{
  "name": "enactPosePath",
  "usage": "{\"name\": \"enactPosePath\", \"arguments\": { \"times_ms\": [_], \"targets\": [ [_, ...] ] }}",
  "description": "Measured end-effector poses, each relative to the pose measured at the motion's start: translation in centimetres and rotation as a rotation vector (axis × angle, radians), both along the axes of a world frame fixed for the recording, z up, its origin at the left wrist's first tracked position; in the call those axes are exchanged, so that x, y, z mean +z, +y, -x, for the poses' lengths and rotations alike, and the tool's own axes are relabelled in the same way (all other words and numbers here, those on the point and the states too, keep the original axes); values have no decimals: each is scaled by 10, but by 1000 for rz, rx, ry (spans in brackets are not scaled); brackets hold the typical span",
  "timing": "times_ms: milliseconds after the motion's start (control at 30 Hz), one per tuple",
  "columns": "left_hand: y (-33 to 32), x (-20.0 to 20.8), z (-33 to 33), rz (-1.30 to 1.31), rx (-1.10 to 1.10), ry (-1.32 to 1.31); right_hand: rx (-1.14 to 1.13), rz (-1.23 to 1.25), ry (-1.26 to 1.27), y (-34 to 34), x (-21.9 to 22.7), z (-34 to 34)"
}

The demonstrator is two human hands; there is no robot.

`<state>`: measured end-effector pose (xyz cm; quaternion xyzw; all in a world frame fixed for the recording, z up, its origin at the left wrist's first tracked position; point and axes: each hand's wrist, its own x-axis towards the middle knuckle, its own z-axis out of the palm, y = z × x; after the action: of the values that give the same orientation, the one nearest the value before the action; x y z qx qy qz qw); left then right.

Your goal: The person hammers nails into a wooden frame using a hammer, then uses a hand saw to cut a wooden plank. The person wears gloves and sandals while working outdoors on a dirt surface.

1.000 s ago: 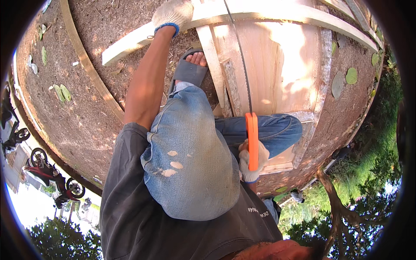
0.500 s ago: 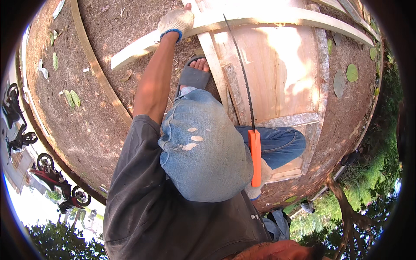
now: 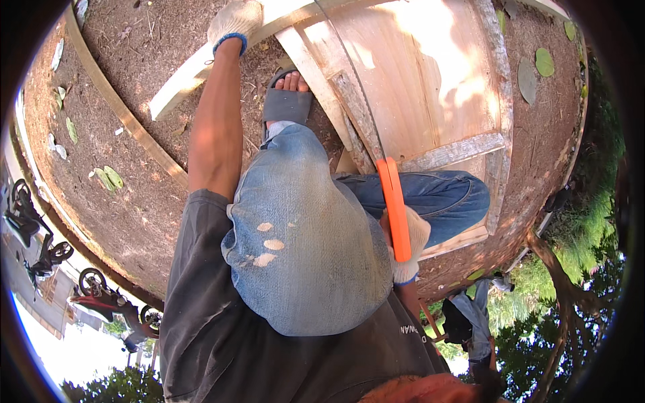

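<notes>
In a knit glove with a blue cuff, my left hand point(image 3: 235, 22) is closed over a pale wooden strip point(image 3: 181, 82) at the top left. The strip runs crosswise over a wooden panel point(image 3: 396, 101) with a frame of rough battens. My right hand point(image 3: 418, 232), gloved too, is closed around the orange handle of a handsaw point(image 3: 395, 208) beside my bent knee. From there the thin toothed blade slants up and left across the panel to the strip, and its tip lies beyond the upper edge. Part of the right hand's fingers is hidden by the handle.
My sandalled foot point(image 3: 289, 104) stands beside the panel, and my other leg point(image 3: 437, 201) is folded over it. Another long batten point(image 3: 114, 97) lies on the soil to the left. Motorcycles point(image 3: 111, 302) stand at the lower left; a person point(image 3: 477, 322) is at the lower right.
The saw has been pushed forward, away from my body, with my right hand, which now shows more. My left hand keeps its hold on the strip. The whole view has shifted somewhat.
</notes>
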<state>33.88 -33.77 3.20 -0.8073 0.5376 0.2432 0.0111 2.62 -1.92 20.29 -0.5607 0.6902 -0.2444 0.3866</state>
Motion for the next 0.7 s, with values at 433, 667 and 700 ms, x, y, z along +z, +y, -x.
{"name": "enactPosePath", "arguments": {
  "times_ms": [433, 667, 700],
  "targets": [
    [6, -2, 8, -30, 39, -22, 89, -40, -25, -15, 1, -4],
    [10, 18, 4, -98, 47, 9, 109, 134, -66, -110, -67, -34],
    [22, 4, 13, -49, 63, 9, 168, 88, 42, -82, -32, -24]
  ]
}}
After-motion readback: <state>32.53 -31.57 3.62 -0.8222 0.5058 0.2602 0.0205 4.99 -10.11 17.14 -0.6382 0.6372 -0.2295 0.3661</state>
